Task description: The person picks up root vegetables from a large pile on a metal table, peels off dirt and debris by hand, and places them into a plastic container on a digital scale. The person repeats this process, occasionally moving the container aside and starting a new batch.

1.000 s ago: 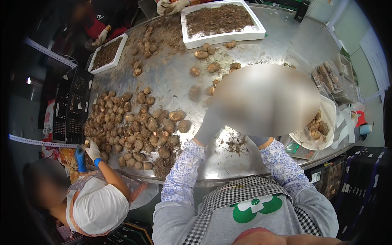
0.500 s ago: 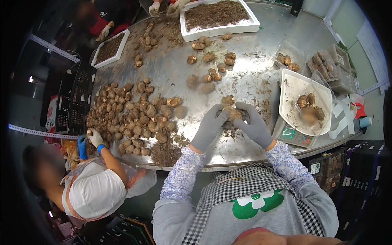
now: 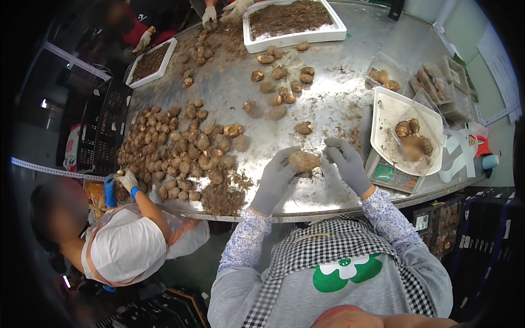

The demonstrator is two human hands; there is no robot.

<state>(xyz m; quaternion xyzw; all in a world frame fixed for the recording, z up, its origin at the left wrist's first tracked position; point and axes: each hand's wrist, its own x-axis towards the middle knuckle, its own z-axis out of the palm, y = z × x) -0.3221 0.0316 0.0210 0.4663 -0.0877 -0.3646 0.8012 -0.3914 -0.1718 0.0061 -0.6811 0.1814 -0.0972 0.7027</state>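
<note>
My left hand (image 3: pixel 276 181), in a grey glove, grips a brown, hairy taro (image 3: pixel 304 162) between thumb and fingers just above the metal table. To the right of it, my right hand (image 3: pixel 349 167), gloved the same way, is apart from the taro; its fingers are spread and hold nothing. Another taro (image 3: pixel 303 128) lies beyond my hands. On a scale (image 3: pixel 395 178) at the right rests a white tray (image 3: pixel 381 126) with a clear plastic box (image 3: pixel 432 131) holding several taros (image 3: pixel 414 139).
A large heap of taros (image 3: pixel 175 142) covers the left of the table (image 3: pixel 328 87), with root scraps (image 3: pixel 224 197) nearby. White trays of soil-like debris (image 3: pixel 295 19) stand at the far side. Packed boxes (image 3: pixel 435 85) line the right. A co-worker (image 3: pixel 128 246) stands at the left.
My right hand has come away from the taro and moved slightly right. My left hand still holds it, now lower and further left.
</note>
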